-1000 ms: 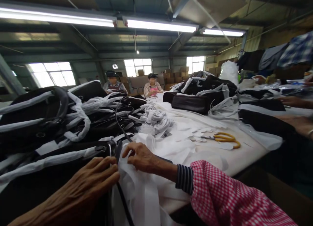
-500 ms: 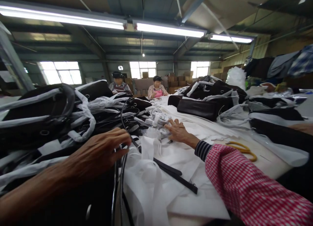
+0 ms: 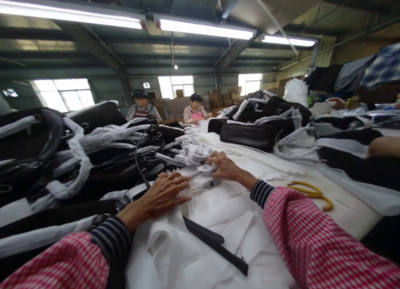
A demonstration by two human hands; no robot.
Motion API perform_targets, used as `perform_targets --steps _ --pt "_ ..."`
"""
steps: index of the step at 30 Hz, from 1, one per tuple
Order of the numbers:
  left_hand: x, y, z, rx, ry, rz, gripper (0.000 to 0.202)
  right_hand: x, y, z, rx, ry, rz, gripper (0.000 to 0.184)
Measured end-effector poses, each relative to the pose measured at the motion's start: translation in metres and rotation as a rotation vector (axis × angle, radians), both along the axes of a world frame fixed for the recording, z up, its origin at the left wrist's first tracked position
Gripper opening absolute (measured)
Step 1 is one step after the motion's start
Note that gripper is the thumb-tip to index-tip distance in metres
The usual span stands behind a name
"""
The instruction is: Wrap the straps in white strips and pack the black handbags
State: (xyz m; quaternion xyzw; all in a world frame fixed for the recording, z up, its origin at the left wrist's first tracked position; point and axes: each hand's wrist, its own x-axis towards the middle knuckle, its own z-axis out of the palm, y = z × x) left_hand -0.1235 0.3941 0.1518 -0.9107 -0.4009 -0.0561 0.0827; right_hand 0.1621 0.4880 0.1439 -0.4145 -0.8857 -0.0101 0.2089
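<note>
A small white coil (image 3: 206, 169) lay mid-desk (image 3: 353, 203), at the near edge of a larger white bundle (image 3: 193, 151). Our right hand (image 3: 220, 166) bent its fingers at the coil's right side, touching it; whether they had closed on it we could not tell. Our left hand (image 3: 162, 195) was spread palm-down and holding nothing that we could see, on the loose white sheets (image 3: 178, 239).

Half a second earlier, the left hand was raised beside thin dark straps that hung in front of us; now it was down and those straps no longer hung there. We judged that this freed it to work beside the right hand.

Nearer us, a flat black strap piece (image 3: 215, 247) with a small metal clip lay on the sheets. Black bags (image 3: 103, 178) with white-wrapped handles were heaped to our left, and a dark brown pouch (image 3: 245, 135) lay beyond the hands; we could not see inside any of them. To our right were yellow-handled scissors (image 3: 312, 193) and a co-worker's hand (image 3: 384, 147) on another black bag. Far back stood cardboard boxes (image 3: 217, 100), contents hidden.
</note>
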Motion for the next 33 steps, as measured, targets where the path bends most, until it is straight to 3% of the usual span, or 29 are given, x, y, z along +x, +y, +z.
perform_targets --steps 4,9,13,16,20,24,28,33 --pt "-0.021 -0.012 -0.004 -0.005 -0.062 0.032 0.028 0.014 0.006 0.007 -0.112 -0.01 0.104 0.037" --pt "-0.017 -0.014 -0.017 0.001 -0.116 0.039 0.022 0.017 -0.003 0.025 -0.096 -0.183 0.125 0.039" --pt "-0.014 -0.016 -0.023 -0.022 -0.103 0.037 0.025 -0.024 -0.025 0.034 0.054 -0.266 0.037 0.029" --pt "-0.014 -0.018 -0.026 0.002 -0.061 0.046 0.026 -0.064 -0.034 0.027 0.154 -0.276 0.142 0.02" --pt "-0.012 -0.021 -0.033 0.078 -0.022 0.088 0.026 -0.09 -0.037 0.002 0.021 -0.377 0.22 0.019" --pt "-0.012 -0.022 -0.036 0.082 -0.067 0.174 0.03 -0.08 -0.047 -0.014 -0.05 -0.353 0.217 0.025" --pt "-0.01 -0.019 -0.034 0.015 -0.098 0.217 0.05 -0.063 -0.06 -0.012 -0.17 -0.257 0.36 0.041" --pt "-0.006 -0.021 -0.033 -0.009 -0.009 0.212 0.033 -0.06 -0.044 -0.001 -0.353 -0.085 0.466 0.038"
